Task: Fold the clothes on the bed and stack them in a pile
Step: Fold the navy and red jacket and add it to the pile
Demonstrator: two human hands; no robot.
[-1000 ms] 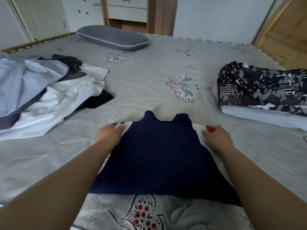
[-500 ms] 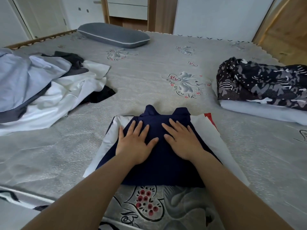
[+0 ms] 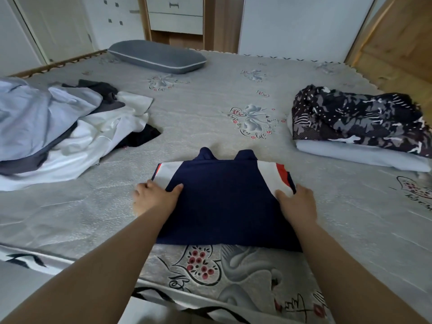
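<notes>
A folded navy garment with white and red side panels lies on the bed in front of me. My left hand holds its left edge, thumb on top of the navy cloth and fingers at the side. My right hand holds the right edge the same way, thumb on the white panel. To the right sits a pile of folded clothes, a dark patterned piece on top of a white one. A heap of unfolded clothes, light blue, white and dark, lies at the left.
The grey patterned bed cover stretches between the heap and the pile. A grey pillow lies at the far side. Behind stand white cupboards and a wooden frame; the bed's near edge is just below my arms.
My hands pressed flat on the middle of the navy garment half a second ago. They have since slid apart to its left and right edges and taken hold there.
</notes>
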